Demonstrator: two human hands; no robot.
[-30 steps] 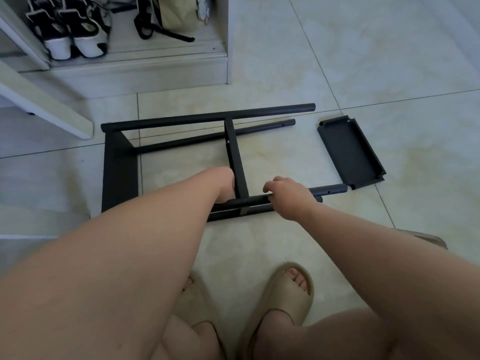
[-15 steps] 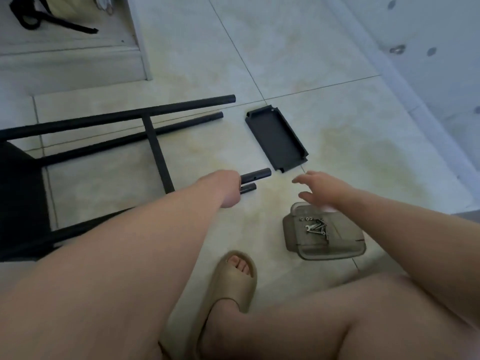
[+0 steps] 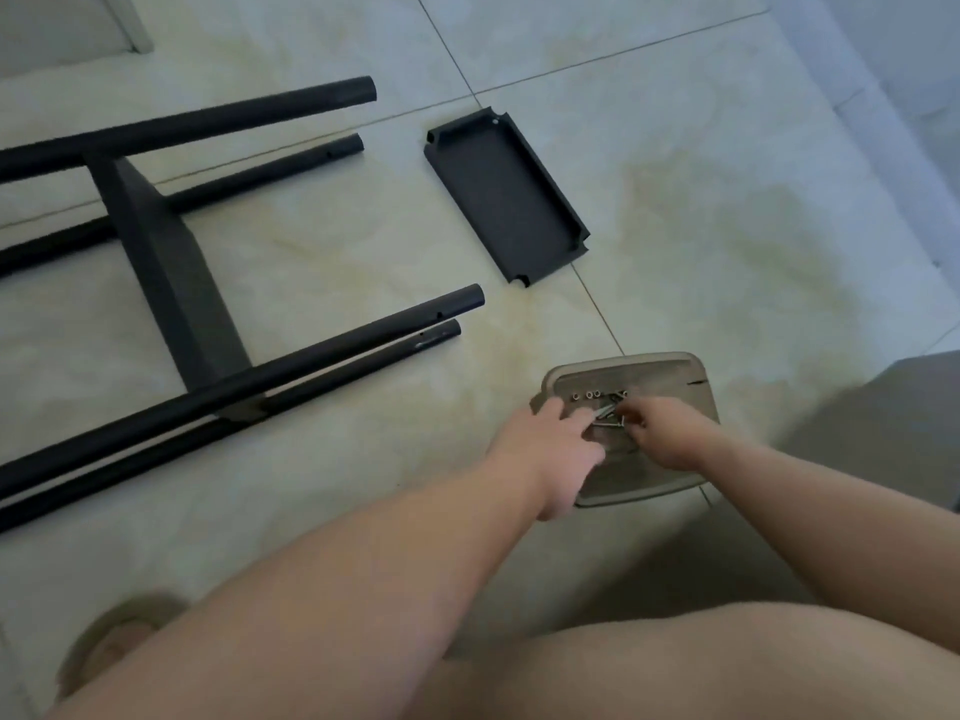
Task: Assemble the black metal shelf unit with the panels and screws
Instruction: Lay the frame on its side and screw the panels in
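Note:
The black shelf frame (image 3: 291, 366) lies on its side on the tiled floor at the left, with one panel (image 3: 171, 272) fixed between its tubes. A loose black panel (image 3: 506, 197) lies flat to the right of it. Nearer to me stands a grey plastic tray (image 3: 670, 376) holding several small screws (image 3: 592, 394) and a metal key. Both hands are in the tray. My left hand (image 3: 550, 449) reaches in from the left edge with its fingers stretched toward the screws. My right hand (image 3: 662, 436) has its fingertips curled down and pinches a screw (image 3: 615, 420) in the pile.
My bare knee fills the lower right, and a foot in a beige slipper (image 3: 111, 639) shows at the lower left. A pale wall and skirting (image 3: 883, 70) run along the right. A grey object's corner (image 3: 914, 407) sits right of the tray.
My left hand let go of the frame's tube and moved right into the tray. The right hand dropped from above the tray onto the screws. The view swung right.

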